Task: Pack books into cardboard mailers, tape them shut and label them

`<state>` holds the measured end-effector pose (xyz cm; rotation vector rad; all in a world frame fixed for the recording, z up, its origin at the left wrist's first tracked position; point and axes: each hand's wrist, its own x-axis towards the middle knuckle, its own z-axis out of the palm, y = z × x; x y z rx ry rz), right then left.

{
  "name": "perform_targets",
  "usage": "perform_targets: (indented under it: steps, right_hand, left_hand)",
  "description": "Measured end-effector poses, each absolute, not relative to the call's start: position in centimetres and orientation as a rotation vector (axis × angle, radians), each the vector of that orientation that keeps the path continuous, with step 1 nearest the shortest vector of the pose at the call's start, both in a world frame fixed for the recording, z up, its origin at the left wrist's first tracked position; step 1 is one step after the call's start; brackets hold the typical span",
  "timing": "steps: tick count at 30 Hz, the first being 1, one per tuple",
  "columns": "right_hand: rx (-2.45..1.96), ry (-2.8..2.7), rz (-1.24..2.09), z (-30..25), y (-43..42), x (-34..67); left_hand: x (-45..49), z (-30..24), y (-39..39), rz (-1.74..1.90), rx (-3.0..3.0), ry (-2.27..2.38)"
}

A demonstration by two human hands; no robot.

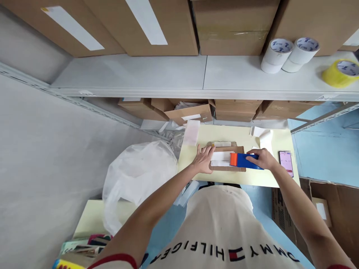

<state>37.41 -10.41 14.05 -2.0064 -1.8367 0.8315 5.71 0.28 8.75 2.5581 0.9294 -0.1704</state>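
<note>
Your two hands work from opposite sides of a flat cardboard piece (227, 169), which lies near the front edge of the pale yellow table (238, 132), directly ahead of your torso. Your left forearm (168, 194) slants inward from the lower left. The left hand (204, 160) rests palm down on the cardboard's left end, its fingers fanned toward the far side and its thumb set apart on the side nearer you; it lies spread on the surface and grasps nothing. Your right forearm (294, 198) rises from the lower right, bent inward at the wrist. The right hand (262, 158) is closed around the blue handle of a flat hand tool (242, 160), thumb along the near side and fingers over the far side. The tool points left, toward your left hand. Its orange end (233, 159) overlaps the right part of the white label (220, 156) on the cardboard; whether it presses there cannot be told. A taped packet (223, 144) lies just beyond the cardboard. To the right of your right hand lies a smartphone (286, 164) with its screen lit; white paper strips (266, 138) lie beyond that hand.
</note>
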Motion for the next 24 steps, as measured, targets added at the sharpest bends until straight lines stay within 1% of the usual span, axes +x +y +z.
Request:
perform_targets:
  steps: [4, 8, 13, 17, 22, 24]
  right_hand:
    - [-2.089, -1.829, 0.8, 12.6, -11.5, 42.1]
    - [-2.133, -1.896, 0.821, 10.3, -10.7, 42.7]
    - [-2.132, -1.932, 0.851, 8.5, -10.0, 41.5]
    - [-2.147, -1.982, 0.869, 8.0, -10.0, 41.4]
    - [-2.104, -2.014, 1.026, 7.5, -11.2, 43.5]
    - [-2.165, -2.008, 1.049, 7.9, -11.9, 44.5]
  left_hand:
    - [4.2, 9.3, 1.4, -0.228, 2.583, 0.916]
    - [4.1, 9.6, 1.7, -0.3, 2.639, 0.9]
    - [9.8, 8.4, -1.8, -0.346, 2.599, 0.81]
    - [15.1, 7.7, -4.5, -0.268, 2.617, 0.677]
    - [16.3, 7.5, -4.5, -0.279, 2.621, 0.727]
    - [16.1, 7.4, -4.4, -0.31, 2.629, 0.742]
